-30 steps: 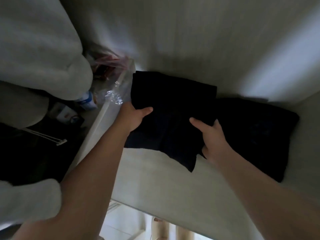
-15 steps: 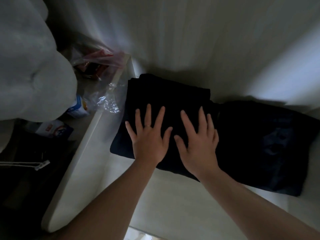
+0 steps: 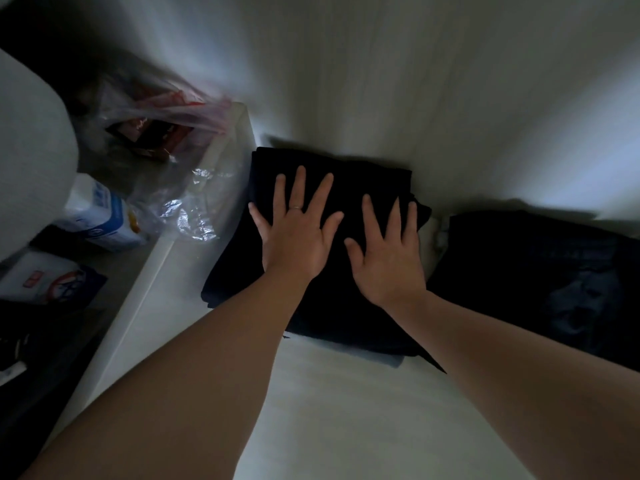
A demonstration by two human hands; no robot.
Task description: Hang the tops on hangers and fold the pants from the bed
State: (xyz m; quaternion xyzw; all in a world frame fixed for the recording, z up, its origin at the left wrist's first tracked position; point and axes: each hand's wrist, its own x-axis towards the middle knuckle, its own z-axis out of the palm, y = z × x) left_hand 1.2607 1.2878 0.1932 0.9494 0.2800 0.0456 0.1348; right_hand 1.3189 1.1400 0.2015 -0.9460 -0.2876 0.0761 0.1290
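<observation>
Head view, dark folded pants (image 3: 346, 174) (squared stack), both hands flat atop

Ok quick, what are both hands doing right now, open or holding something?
Left hand: open, fingers spread, pressing flat on the folded dark garment.
Right hand: open, also flat on the folded dark garment, holding nothing.

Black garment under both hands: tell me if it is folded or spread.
Folded: the black garment is a compact, layered block, left hand and right hand pressing flat on it.
</observation>
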